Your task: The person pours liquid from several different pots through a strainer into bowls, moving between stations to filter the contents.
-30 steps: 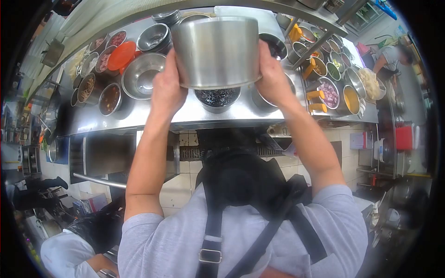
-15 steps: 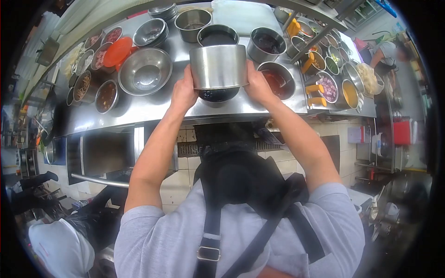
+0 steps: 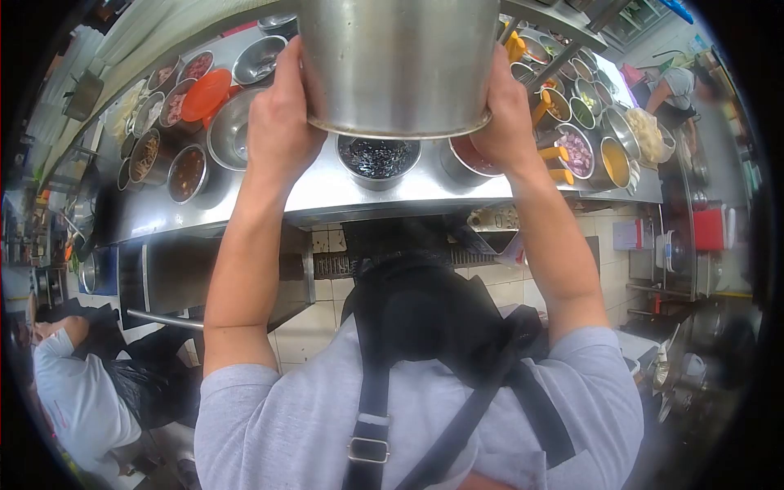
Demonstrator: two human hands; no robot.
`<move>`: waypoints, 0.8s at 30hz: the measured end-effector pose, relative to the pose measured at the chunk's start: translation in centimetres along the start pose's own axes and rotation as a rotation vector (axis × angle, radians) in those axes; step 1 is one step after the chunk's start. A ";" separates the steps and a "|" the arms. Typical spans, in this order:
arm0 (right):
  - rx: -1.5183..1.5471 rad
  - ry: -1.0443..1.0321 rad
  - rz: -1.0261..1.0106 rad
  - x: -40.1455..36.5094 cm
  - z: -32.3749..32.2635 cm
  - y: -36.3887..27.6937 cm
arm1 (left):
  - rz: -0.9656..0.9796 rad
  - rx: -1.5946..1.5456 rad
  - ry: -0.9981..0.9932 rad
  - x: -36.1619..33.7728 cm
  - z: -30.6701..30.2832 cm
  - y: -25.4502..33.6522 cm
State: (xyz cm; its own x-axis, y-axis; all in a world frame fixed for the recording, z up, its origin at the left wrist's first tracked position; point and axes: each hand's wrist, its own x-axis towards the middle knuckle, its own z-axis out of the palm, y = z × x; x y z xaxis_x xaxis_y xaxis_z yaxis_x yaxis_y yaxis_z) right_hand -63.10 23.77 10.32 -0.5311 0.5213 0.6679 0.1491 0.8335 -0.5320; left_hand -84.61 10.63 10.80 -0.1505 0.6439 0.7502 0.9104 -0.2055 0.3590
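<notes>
A steel pot (image 3: 400, 69) is raised high in front of me, large in the head view. My left hand (image 3: 282, 126) is closed on its left side and my right hand (image 3: 508, 122) on its right side. Its inside is hidden from me. Below the pot, a round metal bowl (image 3: 380, 181) of shiny dark contents stands on the steel counter (image 3: 286, 194). A container of red liquid (image 3: 469, 157) is partly covered by my right hand. Behind my left hand is a wide steel bowl (image 3: 222, 135), also partly covered.
An orange-red plastic bowl (image 3: 206, 94) and a container of brown sauce (image 3: 189, 173) stand at left. To the right are chopped onions (image 3: 574, 151), yellow liquid (image 3: 616, 162) and yellow handles (image 3: 554, 153). A shelf rail (image 3: 563, 28) runs overhead. Another person (image 3: 86, 400) is at lower left.
Both hands have lifted the pot up and closer to my head, so it looks much larger and the dark bowl beneath shows fully. The person at lower left has shifted.
</notes>
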 end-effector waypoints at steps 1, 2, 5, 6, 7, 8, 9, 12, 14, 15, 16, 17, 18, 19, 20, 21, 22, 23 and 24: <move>0.018 0.012 -0.020 0.1 -0.1 0.0 | 0.001 -0.001 -0.001 -0.4 0.2 0.0; 0.015 0.015 -0.020 -0.5 0.4 0.9 | -0.028 -0.001 -0.013 -1.1 0.7 -0.2; -0.210 -0.214 0.082 -4.5 4.9 6.4 | -0.195 0.145 -0.231 -7.8 7.4 -6.7; -0.197 -0.341 0.177 -6.4 7.6 10.4 | -0.309 0.082 -0.379 -10.7 10.5 -9.5; -0.194 -0.319 0.089 -8.7 9.7 13.2 | -0.321 0.039 -0.388 -12.5 11.8 -9.9; -0.150 -0.288 0.098 -8.7 10.0 13.0 | -0.308 0.025 -0.351 -12.7 11.7 -9.8; -0.105 -0.268 0.117 -9.1 10.1 12.5 | -0.306 0.005 -0.323 -13.1 11.7 -9.5; -0.058 -0.387 0.263 -9.1 10.0 12.7 | -0.346 0.020 -0.345 -13.4 11.7 -9.5; -0.056 -0.369 0.260 -7.8 9.6 12.0 | -0.324 0.008 -0.330 -12.3 11.2 -9.1; -0.053 -0.369 0.281 -8.4 9.3 11.5 | -0.322 -0.018 -0.333 -12.7 11.1 -8.6; -0.056 -0.369 0.280 -8.4 9.1 11.4 | -0.325 -0.025 -0.322 -12.6 11.1 -8.4; -0.049 -0.366 0.289 -8.3 9.1 11.4 | -0.323 -0.025 -0.321 -12.4 11.0 -8.3; -0.043 -0.363 0.299 -8.4 9.0 11.3 | -0.325 -0.008 -0.325 -12.2 10.8 -8.1; -0.044 -0.360 0.299 -8.2 8.7 10.8 | -0.328 0.009 -0.329 -11.8 10.5 -7.7; -0.056 -0.342 0.273 -7.9 8.3 10.4 | -0.324 0.007 -0.328 -11.4 10.2 -7.5; -0.068 -0.323 0.246 -7.5 7.8 10.0 | -0.319 0.001 -0.316 -11.0 9.9 -7.4; -0.071 -0.320 0.243 -7.1 7.3 9.6 | -0.313 -0.005 -0.303 -10.4 9.6 -7.1; -0.064 -0.299 0.224 -6.6 6.8 9.2 | -0.310 -0.006 -0.299 -9.7 9.2 -6.8; -0.056 -0.280 0.205 -6.1 6.3 8.7 | -0.290 -0.003 -0.284 -9.1 8.8 -6.5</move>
State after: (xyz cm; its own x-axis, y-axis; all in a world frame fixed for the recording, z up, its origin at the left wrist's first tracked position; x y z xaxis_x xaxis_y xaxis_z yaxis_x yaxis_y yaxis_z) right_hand -63.81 26.70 -1.62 -0.6928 0.6146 0.3772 0.3174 0.7296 -0.6058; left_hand -85.82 12.54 -3.27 -0.2880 0.8532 0.4349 0.8450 0.0127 0.5346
